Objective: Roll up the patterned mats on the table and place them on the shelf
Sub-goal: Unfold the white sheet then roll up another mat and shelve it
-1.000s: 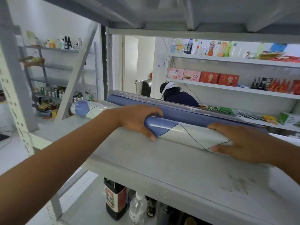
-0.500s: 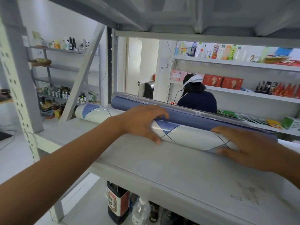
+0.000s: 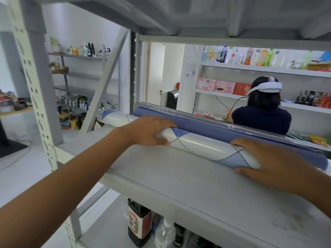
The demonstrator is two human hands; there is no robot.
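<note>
White roll [image 3: 206, 145], left hand [image 3: 148, 130] palm-down atop

Below your left hand [image 3: 150, 130] you see a dark bottle [image 3: 138, 222] with a red label, beside a clear bottle [image 3: 164, 233]. Beyond your right hand [image 3: 268, 163] a person [image 3: 261, 115] in a dark top (white headset on) faces boxes [image 3: 215, 85] and drink bottles [image 3: 250, 56].

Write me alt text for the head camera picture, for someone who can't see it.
A left hand and a right hand grip a rolled white-and-blue patterned mat on a grey metal shelf, with a darker blue roll behind it. Past the shelf, a person in a dark top faces stocked shelves.
</note>
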